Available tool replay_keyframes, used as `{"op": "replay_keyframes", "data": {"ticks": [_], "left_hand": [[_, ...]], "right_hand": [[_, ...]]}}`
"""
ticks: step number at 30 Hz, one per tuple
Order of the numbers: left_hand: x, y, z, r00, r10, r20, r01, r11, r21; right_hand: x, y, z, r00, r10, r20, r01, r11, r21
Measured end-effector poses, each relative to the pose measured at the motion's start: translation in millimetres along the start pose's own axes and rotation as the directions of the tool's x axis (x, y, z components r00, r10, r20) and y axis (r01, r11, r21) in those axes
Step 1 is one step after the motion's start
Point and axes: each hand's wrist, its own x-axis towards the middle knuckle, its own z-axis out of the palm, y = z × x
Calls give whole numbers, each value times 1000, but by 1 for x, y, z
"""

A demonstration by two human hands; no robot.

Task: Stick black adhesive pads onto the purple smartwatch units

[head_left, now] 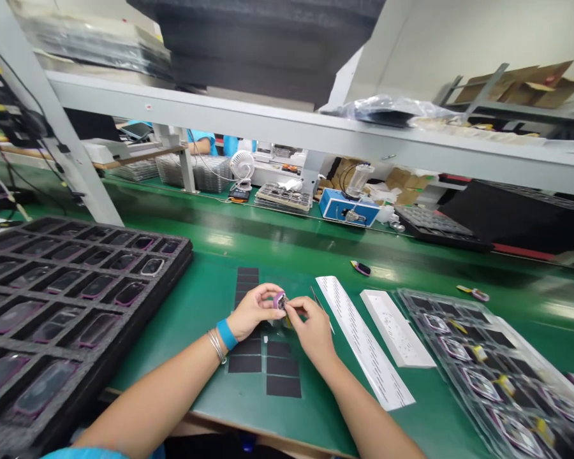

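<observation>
Centrally, a purple-rimmed casing (280,301) is pinched by the left hand (253,311), lifted off the worktop (182,357) for the right hand's (313,329) pinching grip.

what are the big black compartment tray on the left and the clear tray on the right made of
The big black compartment tray looks like matte foam, judging by its dull surface and thick soft-edged walls. The clear tray looks like thin moulded plastic: glossy, see-through, with formed pockets.

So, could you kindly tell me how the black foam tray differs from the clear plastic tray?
The black foam tray is opaque, the clear plastic tray see-through. The black tray's units show no yellow tabs; the clear tray's do. Both hold purple-rimmed units in rows.
</observation>
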Motion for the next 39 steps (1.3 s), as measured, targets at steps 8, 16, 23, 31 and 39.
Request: {"op": "replay_keyframes", "data": {"ticks": [8, 16, 23, 31, 39], "left_hand": [[2, 11, -5, 997, 5, -72, -14, 992, -127], [4, 12, -9, 997, -42, -72, 35, 994, -100], [1, 14, -8, 993, -110, -40, 106, 991, -80], [-2, 15, -8, 950, -293, 109, 296, 955, -11], [-3, 12, -2, 918, -390, 71, 387, 920, 55]], "right_hand": [[4, 1, 1, 727, 423, 540, -678, 563, 473], [9, -3, -13, 771, 487, 410, -636, 548, 543], [10, -12, -22, 822, 355, 445, -564, 611, 555], [8, -6, -20, 983, 71, 167, -118, 950, 290], [5, -3, -15, 987, -22, 158, 11, 997, 71]]}}
